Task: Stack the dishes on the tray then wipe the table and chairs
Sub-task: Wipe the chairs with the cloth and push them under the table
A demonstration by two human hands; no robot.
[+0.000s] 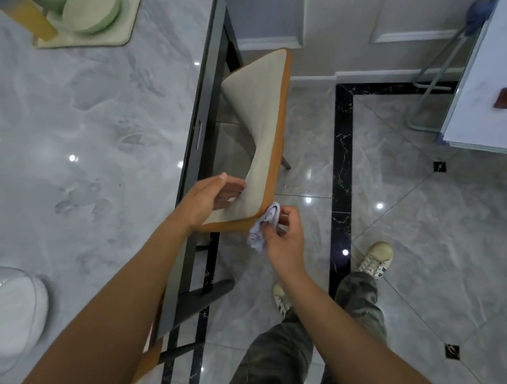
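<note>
Head: R hand grips cloth.

There is one marble surface, and on it one tray and one clear glass bowl. The tray bears one stack of pale green dishes; how many are in it cannot be told. There is also one chair, one cloth, two hands, the left hand and the right hand, and two shoes.
</note>
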